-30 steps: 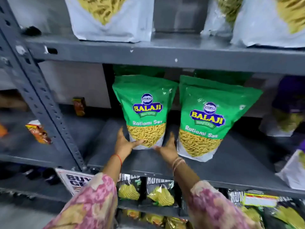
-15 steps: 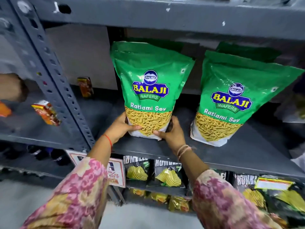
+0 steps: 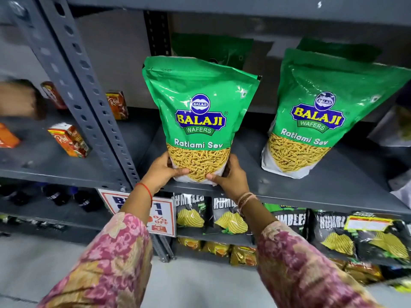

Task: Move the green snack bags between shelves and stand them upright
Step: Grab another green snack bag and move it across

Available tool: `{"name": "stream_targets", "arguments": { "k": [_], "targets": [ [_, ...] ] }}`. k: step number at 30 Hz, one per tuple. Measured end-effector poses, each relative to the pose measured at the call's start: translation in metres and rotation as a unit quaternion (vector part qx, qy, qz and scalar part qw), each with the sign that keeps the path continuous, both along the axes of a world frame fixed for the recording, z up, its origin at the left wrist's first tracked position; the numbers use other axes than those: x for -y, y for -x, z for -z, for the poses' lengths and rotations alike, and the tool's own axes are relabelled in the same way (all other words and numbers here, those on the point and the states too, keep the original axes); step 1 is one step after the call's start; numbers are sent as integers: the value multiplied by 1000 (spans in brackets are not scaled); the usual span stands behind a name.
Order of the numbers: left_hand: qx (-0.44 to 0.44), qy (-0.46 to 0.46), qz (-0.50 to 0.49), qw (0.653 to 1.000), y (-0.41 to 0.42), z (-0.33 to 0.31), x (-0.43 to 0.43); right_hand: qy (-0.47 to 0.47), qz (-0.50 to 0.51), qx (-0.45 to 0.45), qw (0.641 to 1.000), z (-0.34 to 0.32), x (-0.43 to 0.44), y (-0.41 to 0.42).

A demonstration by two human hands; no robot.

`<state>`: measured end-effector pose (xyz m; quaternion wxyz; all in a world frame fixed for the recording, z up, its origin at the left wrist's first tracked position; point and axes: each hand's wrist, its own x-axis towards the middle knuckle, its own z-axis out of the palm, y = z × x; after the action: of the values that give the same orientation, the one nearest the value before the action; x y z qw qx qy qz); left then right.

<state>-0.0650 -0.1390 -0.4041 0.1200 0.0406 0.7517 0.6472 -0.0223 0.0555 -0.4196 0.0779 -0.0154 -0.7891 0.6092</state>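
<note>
A green Balaji Ratlami Sev bag (image 3: 199, 101) stands upright at the front of the grey metal shelf (image 3: 311, 192). My left hand (image 3: 163, 171) grips its lower left corner and my right hand (image 3: 230, 176) grips its lower right corner, thumbs across the clear window. A second green bag (image 3: 320, 107) leans back on the same shelf to the right, untouched. Behind each front bag, the top of another green bag (image 3: 213, 48) shows.
A perforated grey upright post (image 3: 89, 101) borders the shelf on the left. Small juice cartons (image 3: 69, 140) sit on the neighbouring shelf. Black chip packets (image 3: 333, 232) fill the shelf below, beside a red-and-white offer sign (image 3: 160, 218). The upper shelf's edge runs overhead.
My hands went from open beside the left bag's base to gripping both lower corners. The bag now sits closer to the shelf's front edge and the view has moved nearer.
</note>
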Motion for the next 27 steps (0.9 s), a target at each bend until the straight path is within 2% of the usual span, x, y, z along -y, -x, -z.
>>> {"name": "stream_targets", "arguments": {
  "k": [3, 5, 7, 8, 9, 10, 12, 13, 15, 18, 21, 24, 27],
  "targets": [
    [0, -1, 21, 1000, -3, 1, -3, 20, -14, 8, 1000, -1, 0, -4],
    [-28, -17, -17, 999, -17, 5, -4, 54, -10, 9, 998, 2, -3, -14],
    [-91, -9, -172, 981, -47, 13, -8, 54, 41, -8, 998, 9, -9, -33],
    [-149, 25, -257, 954, -66, 17, -13, 48, 83, -31, 995, 12, -15, -44],
    [-203, 69, -300, 929, -86, 19, -22, 39, 128, -64, 989, 15, -25, -57],
    [-233, 101, -292, 922, -101, 19, -35, 23, 173, -102, 979, 14, -38, -66],
    [-232, 127, -169, 950, -112, 20, -73, -19, 264, -165, 950, 10, -74, -70],
    [-222, 135, -99, 961, -108, 18, -97, -22, 306, -173, 936, 6, -96, -65],
    [-183, 125, -7, 975, -85, 8, -146, 14, 348, -121, 930, -4, -140, -49],
    [-75, 58, 54, 994, -32, -6, -203, 42, 267, -35, 962, -10, -181, -25],
    [-5, 69, 105, 992, 13, -7, -233, 56, 143, -12, 988, -5, -200, -11],
    [13, 78, 113, 990, 27, -8, -243, 32, 130, 25, 991, -1, -211, -2],
    [-4, 58, 122, 991, 26, -7, -252, 64, 119, 24, 991, -2, -228, -3]
  ]
}}
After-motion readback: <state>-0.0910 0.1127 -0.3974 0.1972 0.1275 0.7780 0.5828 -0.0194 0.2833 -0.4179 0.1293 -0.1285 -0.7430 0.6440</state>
